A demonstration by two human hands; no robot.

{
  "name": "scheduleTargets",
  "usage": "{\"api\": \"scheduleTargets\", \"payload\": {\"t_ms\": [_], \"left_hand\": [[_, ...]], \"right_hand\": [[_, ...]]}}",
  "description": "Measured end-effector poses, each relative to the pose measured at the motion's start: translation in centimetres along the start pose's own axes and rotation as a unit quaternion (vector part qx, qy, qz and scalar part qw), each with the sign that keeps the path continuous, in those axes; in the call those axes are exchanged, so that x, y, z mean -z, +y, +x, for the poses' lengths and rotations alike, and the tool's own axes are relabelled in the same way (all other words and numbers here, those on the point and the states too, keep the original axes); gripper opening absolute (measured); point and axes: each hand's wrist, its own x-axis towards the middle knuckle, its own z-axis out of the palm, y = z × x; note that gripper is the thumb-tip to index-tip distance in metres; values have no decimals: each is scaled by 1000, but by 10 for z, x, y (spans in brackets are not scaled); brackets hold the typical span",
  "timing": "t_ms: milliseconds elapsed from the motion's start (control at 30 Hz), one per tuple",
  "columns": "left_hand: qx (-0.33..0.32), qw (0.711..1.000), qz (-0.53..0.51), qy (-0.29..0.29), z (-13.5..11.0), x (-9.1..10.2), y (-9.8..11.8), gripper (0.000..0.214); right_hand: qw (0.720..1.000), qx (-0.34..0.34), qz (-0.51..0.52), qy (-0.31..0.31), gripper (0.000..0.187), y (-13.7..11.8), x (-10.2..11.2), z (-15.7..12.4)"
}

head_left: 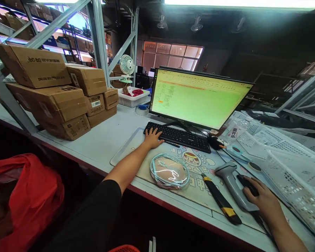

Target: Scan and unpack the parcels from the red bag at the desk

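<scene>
My left hand (152,137) rests on the left end of a black keyboard (180,136), fingers spread over the keys. My right hand (261,200) is cupped over a black mouse (247,184) at the right of the desk mat. A grey barcode scanner (232,185) lies just left of that hand. A black and yellow utility knife (220,200) lies on the mat (194,185). A clear-wrapped oval package (169,171) sits between my arms. The monitor (198,98) shows a green spreadsheet.
Stacked cardboard boxes (55,94) stand at the left on the white table (105,140). A white basket (132,98) and small fan (126,66) sit behind. White plastic baskets (286,157) crowd the right. A red bag (23,199) hangs below left. Tape rolls (142,109) lie near the monitor.
</scene>
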Motion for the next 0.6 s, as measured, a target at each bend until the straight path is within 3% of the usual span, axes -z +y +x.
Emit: {"api": "scheduleTargets", "payload": {"t_ms": [267, 400, 600], "left_hand": [[6, 1000, -5, 3, 2, -3, 0, 72], [7, 1000, -6, 8, 3, -4, -1, 72], [9, 1000, -2, 12, 1, -3, 0, 72]], "right_hand": [[1000, 26, -4, -2, 76, 19, -13, 3], [999, 31, 10, 10, 69, 20, -15, 3], [1000, 22, 7, 1, 74, 17, -13, 2]]}}
